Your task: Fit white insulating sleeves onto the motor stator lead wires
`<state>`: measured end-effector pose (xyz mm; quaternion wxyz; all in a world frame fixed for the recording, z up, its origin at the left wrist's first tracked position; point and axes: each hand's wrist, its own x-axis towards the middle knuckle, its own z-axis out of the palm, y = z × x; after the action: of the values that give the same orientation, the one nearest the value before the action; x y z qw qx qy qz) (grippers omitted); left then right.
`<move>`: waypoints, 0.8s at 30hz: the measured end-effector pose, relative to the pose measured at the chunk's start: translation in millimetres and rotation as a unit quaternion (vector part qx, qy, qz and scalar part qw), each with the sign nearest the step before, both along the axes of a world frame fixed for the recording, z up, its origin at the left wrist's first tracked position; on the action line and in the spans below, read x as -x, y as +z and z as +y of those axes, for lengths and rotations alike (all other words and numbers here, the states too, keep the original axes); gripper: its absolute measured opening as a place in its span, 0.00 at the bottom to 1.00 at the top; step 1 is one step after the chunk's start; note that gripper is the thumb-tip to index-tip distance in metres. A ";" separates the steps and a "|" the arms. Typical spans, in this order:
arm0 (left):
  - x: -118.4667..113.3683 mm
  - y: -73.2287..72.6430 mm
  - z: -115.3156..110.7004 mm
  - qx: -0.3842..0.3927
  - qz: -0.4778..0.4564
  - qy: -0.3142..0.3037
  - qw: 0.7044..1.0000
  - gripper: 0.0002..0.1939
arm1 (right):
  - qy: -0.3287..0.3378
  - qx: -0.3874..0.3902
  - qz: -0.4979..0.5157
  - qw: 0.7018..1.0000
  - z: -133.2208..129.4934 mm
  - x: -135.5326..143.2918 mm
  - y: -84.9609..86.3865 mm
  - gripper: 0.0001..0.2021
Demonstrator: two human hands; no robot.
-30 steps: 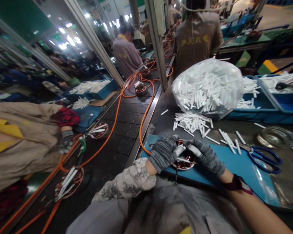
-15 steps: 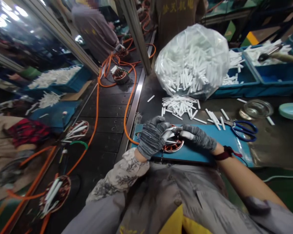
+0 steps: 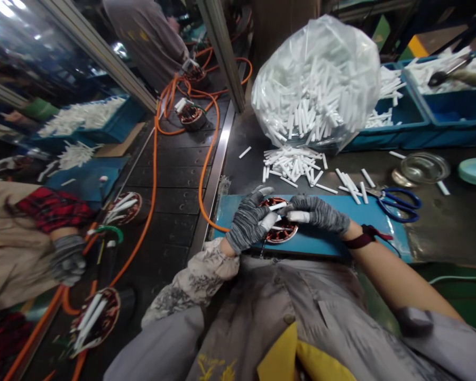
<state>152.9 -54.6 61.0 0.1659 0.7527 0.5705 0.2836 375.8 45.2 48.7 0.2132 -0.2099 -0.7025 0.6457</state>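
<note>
A round motor stator (image 3: 286, 236) with copper windings lies on a blue mat (image 3: 329, 245) in front of me, several white sleeves (image 3: 277, 206) resting across its opening. My left hand (image 3: 248, 219), in a grey striped glove with whitened fingertips, is curled round the stator's left side, thumb over the opening. From the right, my right hand (image 3: 319, 214), gloved alike, has its thumb and fingers pressed together above the windings. What lies in that pinch is hidden. The two hands nearly meet over the stator.
Behind the mat lies a pile of white sleeves (image 3: 291, 164) below a clear bag (image 3: 317, 84) full of them. Blue scissors (image 3: 400, 205), a glass bowl (image 3: 425, 168) and blue bins (image 3: 440, 124) stand right. Left, an orange cable (image 3: 154, 174) crosses the conveyor beside a co-worker's gloved hand (image 3: 68, 259).
My left hand has opened out a little, showing more of the stator and a white sleeve. My right fingers stay over the windings. The co-worker's hand has moved right; the view has shifted slightly.
</note>
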 end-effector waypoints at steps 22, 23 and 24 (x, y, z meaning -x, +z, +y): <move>6.8 28.3 36.2 0.117 0.055 -0.095 0.987 0.15 | -0.132 -0.181 -0.053 0.973 -24.6 -1.5 -2.7 0.16; 1.2 29.6 38.7 0.106 0.074 -0.086 0.988 0.16 | -0.138 -0.157 -0.044 0.977 -23.4 -5.3 -4.0 0.16; -4.9 30.1 40.9 0.096 0.087 -0.088 0.988 0.15 | -0.141 -0.132 -0.033 0.980 -21.8 -8.7 -5.6 0.16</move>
<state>157.8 -13.7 91.1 0.2112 0.8023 0.5390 0.1455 384.5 23.5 43.1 0.3051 -0.2982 -0.7516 0.5031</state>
